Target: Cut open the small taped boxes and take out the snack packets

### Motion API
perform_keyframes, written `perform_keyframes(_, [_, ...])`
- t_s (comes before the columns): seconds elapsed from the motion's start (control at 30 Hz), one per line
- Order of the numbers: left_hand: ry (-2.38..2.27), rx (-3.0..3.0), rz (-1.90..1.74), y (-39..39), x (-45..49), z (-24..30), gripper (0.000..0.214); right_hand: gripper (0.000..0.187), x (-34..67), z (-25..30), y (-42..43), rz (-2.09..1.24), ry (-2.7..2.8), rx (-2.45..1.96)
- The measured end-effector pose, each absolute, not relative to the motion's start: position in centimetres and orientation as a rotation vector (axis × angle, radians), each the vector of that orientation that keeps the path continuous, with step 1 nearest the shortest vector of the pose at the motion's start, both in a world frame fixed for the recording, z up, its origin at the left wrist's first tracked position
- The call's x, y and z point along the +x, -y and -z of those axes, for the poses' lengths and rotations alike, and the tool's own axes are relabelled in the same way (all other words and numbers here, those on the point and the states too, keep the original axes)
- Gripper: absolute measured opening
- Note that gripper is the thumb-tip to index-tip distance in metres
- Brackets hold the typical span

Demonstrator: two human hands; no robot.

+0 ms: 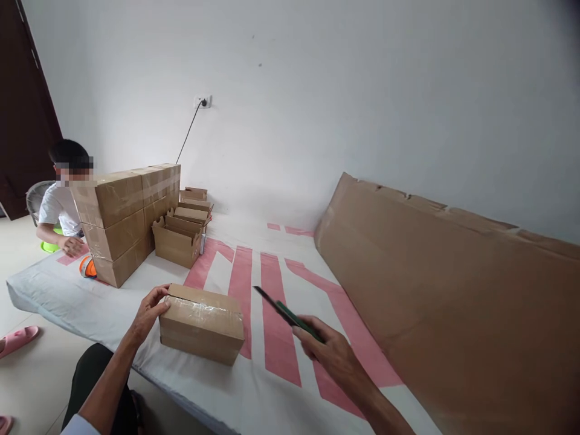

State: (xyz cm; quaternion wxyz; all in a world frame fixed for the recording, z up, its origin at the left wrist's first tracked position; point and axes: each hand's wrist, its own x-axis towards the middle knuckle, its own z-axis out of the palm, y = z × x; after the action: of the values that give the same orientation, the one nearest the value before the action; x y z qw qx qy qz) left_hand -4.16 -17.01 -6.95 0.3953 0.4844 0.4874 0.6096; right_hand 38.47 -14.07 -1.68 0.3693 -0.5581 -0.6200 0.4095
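The left hand (149, 311) grasped the box (202, 331) at 1 end; right hand (330, 349) clenched the knife (291, 315); shallow cutting seemed safest.

Taped box (202, 326), blade-out green knife (290, 315)

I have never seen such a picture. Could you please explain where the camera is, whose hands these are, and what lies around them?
There is no machine. The one camera sits on a person's head, looking forward and down at their bare hands. The left hand touches the end of a taped cardboard box; the right hand holds what looks like a green cutter. On the striped cloth also stand stacked boxes and open boxes, with a large cardboard sheet at right.
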Motion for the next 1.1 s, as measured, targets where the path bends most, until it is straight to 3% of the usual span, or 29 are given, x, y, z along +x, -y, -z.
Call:
perform_keyframes(0.23, [-1.141, 1.223, -1.554, 17.2, -3.9, 8.2, 0.041, 0.04, 27.9, -5.3, 12.3, -1.052, 2.152, -1.01])
perform_keyframes(0.47, [-1.127, 1.261, -1.524, 17.6, -3.7, 7.7, 0.044, 0.026, 23.6, -5.9, 11.4, -0.897, 2.336, -0.923])
perform_keyframes(0.67, [-1.134, 1.264, -1.522, 17.9, -3.4, 7.3, 0.05, 0.024, 22.4, -6.2, 11.3, -0.741, 2.445, -0.973])
perform_keyframes(1.1, [-1.123, 1.295, -1.489, 17.7, -3.7, 6.9, 0.043, 0.021, 21.7, -7.3, 10.9, -0.624, 2.541, -0.961])
